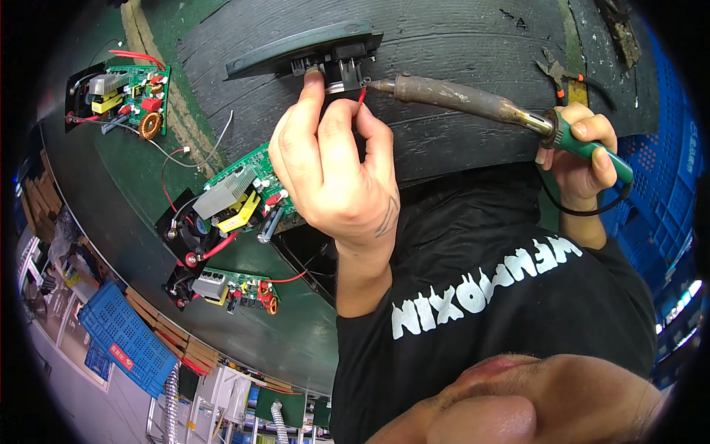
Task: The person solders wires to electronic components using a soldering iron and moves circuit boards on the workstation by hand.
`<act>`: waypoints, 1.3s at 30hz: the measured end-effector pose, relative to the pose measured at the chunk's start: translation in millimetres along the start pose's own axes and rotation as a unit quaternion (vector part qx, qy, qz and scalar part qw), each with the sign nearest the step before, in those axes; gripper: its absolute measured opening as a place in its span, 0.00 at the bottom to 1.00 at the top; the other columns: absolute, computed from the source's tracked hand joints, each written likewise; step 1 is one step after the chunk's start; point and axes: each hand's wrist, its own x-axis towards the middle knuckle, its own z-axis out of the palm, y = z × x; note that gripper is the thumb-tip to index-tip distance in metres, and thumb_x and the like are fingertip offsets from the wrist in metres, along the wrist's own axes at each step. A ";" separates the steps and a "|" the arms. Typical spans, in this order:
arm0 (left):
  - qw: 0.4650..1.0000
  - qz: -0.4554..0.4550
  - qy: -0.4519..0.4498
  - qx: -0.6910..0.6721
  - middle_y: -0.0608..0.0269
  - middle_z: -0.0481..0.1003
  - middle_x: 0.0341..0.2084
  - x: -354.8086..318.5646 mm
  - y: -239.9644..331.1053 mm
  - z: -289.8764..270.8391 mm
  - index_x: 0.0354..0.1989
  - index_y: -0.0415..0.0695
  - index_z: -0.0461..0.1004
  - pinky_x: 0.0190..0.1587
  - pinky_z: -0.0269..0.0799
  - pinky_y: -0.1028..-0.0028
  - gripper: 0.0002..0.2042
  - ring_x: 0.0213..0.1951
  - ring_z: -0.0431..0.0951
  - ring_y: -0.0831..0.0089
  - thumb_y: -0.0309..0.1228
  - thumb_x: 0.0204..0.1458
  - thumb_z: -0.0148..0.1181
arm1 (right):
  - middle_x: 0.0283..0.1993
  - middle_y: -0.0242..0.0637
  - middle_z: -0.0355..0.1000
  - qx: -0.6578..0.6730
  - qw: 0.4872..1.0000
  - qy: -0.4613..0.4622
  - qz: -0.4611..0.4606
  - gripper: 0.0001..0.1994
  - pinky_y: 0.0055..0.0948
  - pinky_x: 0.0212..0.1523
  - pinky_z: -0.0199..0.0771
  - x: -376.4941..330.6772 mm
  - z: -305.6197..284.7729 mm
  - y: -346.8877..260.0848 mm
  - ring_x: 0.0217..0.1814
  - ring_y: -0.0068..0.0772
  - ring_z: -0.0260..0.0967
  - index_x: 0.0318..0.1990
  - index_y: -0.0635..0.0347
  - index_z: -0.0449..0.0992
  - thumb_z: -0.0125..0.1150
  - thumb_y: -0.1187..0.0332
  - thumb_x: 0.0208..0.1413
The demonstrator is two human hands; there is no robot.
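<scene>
The left hand (333, 170) pinches a thin red wire (361, 95) against the black plastic socket (336, 68) on the dark bench — steadying it — while the right hand (580, 152), fist closed, aims a green-handled soldering iron (473, 100) at it.

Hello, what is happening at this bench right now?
A person's left hand pinches a thin red wire against the black plastic socket of a dark curved panel. The right hand holds a green-handled soldering iron, its tip next to the wire's end. Three green circuit boards lie on the green belt at the left.
</scene>
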 end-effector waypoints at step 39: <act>1.000 0.017 0.010 -0.005 0.52 0.77 0.41 0.8 1.4 -0.6 0.32 0.35 0.79 0.40 0.74 0.68 0.11 0.36 0.76 0.60 0.16 0.37 0.68 | 0.32 0.47 0.67 -0.003 0.999 0.024 0.033 0.19 0.26 0.21 0.65 -2.8 1.9 -3.0 0.19 0.32 0.64 0.46 0.61 0.72 0.48 0.53 0.59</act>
